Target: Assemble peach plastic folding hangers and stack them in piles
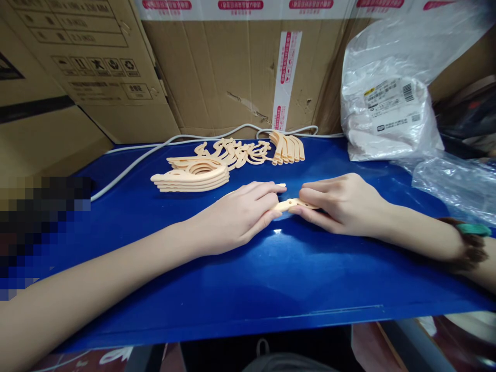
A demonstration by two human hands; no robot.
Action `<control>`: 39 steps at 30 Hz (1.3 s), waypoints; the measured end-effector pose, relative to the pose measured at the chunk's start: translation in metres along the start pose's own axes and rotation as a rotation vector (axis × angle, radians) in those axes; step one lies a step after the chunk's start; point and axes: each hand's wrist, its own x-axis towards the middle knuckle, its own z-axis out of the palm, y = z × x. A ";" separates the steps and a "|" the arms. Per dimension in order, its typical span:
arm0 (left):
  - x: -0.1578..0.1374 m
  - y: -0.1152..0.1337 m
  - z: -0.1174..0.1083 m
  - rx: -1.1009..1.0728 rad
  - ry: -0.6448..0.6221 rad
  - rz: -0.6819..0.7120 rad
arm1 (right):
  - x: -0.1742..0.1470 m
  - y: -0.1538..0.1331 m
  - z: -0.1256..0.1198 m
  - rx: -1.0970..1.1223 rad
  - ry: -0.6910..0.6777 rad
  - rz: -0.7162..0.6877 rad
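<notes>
Between my two hands, just above the blue table (248, 289), is a cream plastic piece with small holes (290, 203), perhaps part of a folding hanger. My left hand (251, 212) is closed around its left end, with the fingers covering much of it. At the right end, my right hand (341, 204) pinches the piece between thumb and fingers. A small cream tip (282, 185) shows beyond the left fingers. Behind my left hand lies a stack of curved cream plastic arms (189, 178).
Cream hook-shaped pieces (236, 152) and a row of curved cream bars (287, 149) lie farther back. A white cable (170, 140) runs along the rear, before a cardboard box (232, 72). A clear plastic bag (391, 113) with labels stands at the back right.
</notes>
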 end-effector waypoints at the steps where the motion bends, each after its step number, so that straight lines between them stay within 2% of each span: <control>1: 0.000 0.000 0.000 0.002 -0.002 -0.001 | 0.000 0.000 0.000 0.001 0.000 0.001; 18: 0.001 0.001 -0.001 -0.005 -0.009 0.006 | -0.001 0.000 0.001 -0.020 0.065 -0.027; 32: 0.002 -0.001 0.001 -0.017 0.007 0.024 | 0.003 -0.002 0.000 0.298 -0.032 0.085; 39: 0.001 0.001 0.000 -0.035 -0.005 0.023 | 0.002 -0.003 0.003 0.366 -0.037 0.071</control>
